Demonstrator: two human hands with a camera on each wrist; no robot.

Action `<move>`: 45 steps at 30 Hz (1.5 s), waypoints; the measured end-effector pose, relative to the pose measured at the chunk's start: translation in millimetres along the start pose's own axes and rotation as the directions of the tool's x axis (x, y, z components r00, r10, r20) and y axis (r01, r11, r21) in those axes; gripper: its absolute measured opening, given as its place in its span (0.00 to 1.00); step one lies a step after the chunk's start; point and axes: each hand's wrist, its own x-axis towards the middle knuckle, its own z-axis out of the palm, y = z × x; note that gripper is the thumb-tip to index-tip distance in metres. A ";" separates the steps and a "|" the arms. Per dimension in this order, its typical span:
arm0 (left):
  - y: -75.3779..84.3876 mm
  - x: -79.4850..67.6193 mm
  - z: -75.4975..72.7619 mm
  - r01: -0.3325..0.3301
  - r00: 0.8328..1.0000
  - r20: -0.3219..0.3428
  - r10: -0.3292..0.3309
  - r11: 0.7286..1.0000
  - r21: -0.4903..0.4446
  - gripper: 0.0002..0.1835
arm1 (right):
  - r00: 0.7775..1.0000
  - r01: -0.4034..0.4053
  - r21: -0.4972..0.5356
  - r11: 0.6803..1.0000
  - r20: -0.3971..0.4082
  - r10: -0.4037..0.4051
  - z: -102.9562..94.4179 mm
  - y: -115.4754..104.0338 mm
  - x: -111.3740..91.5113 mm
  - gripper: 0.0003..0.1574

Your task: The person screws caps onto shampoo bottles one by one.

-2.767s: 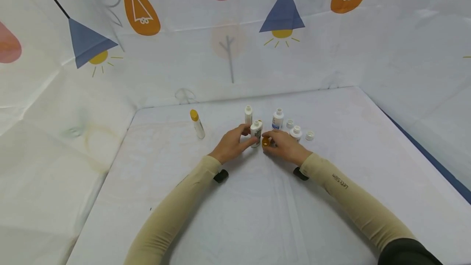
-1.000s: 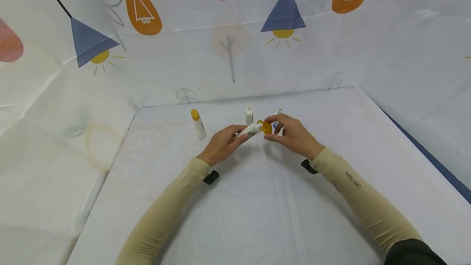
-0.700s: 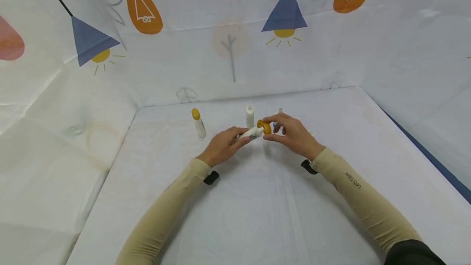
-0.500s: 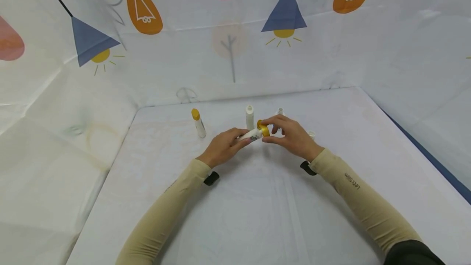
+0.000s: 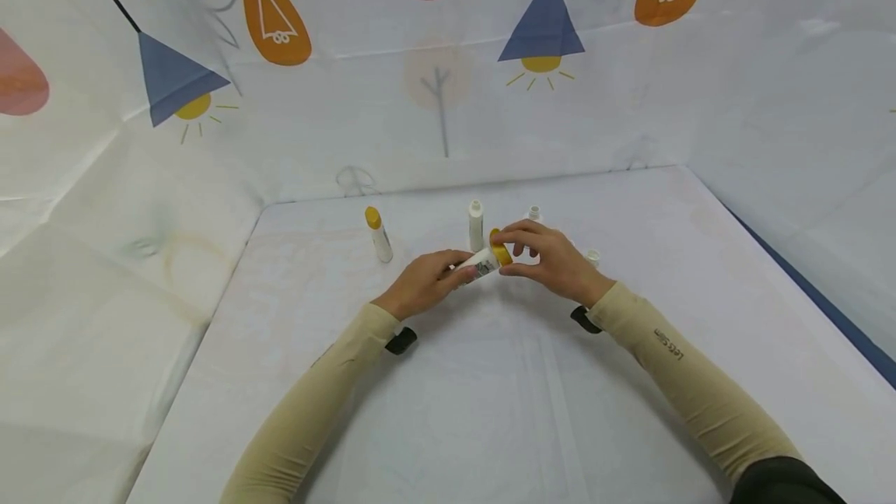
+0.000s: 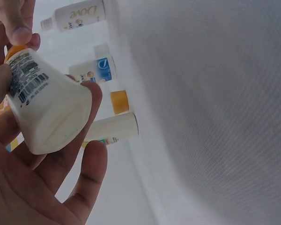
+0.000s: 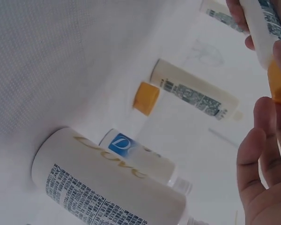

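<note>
My left hand (image 5: pixel 423 284) holds a white lotion bottle (image 5: pixel 483 263) tilted, its top to the right and its base towards the left wrist camera. Over the bottle's top sits a yellow cap (image 5: pixel 502 254), which my right hand (image 5: pixel 549 261) pinches between thumb and fingers. Behind them a slim white bottle (image 5: pixel 476 225) stands uncapped. A loose yellow cap (image 7: pixel 146 98) lies by its base in the right wrist view. Two uncapped Dove bottles, a larger one (image 7: pixel 107 178) and a smaller one (image 7: pixel 138 154), stand near my right hand, which hides most of them in the head view.
A slim bottle with a yellow cap (image 5: pixel 378 234) stands to the left on the white-covered table (image 5: pixel 448 411). A small white cap (image 5: pixel 593 256) lies just right of my right hand. A printed white sheet (image 5: pixel 350 131) closes off the back.
The left hand has lifted and tilted the lotion bottle, upright at first. The right hand has raised the yellow cap and brought it from beside the bottle's neck onto its top.
</note>
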 end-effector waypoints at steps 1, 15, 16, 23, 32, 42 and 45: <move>-0.3 0.0 0.0 -0.001 1.000 0.011 0.002 1.000 -0.017 0.20 | 1.000 0.006 0.002 1.000 0.002 -0.006 0.3 0.4 -0.2 0.34; -1.6 -2.1 2.2 -0.042 0.999 -0.007 0.041 0.997 -0.070 0.20 | 0.998 0.042 -0.036 0.998 -0.042 -0.044 1.5 2.2 -2.5 0.29; -1.5 -2.1 2.4 -0.043 0.999 -0.013 0.043 0.997 -0.067 0.20 | 0.998 0.034 -0.039 0.999 -0.046 -0.035 1.9 1.5 -2.6 0.28; 1.2 -0.3 4.5 -0.075 0.997 -0.034 0.075 0.997 0.008 0.19 | 0.998 -0.005 -0.058 0.998 -0.062 0.002 4.9 -0.7 -1.0 0.08; 4.1 -0.1 8.0 -0.095 0.995 -0.016 0.096 0.994 0.053 0.20 | 0.994 -0.059 -0.161 0.985 -0.098 0.044 8.0 -1.2 -0.5 0.23; 6.4 0.3 9.2 -0.076 0.997 -0.011 0.076 0.997 0.027 0.19 | 0.989 -0.122 -0.199 0.972 -0.108 0.102 7.7 -4.2 1.5 0.32; 7.1 0.1 8.7 -0.073 0.997 -0.018 0.074 0.997 0.017 0.19 | 0.983 -0.168 -0.176 0.970 -0.099 0.152 5.2 -5.1 1.5 0.35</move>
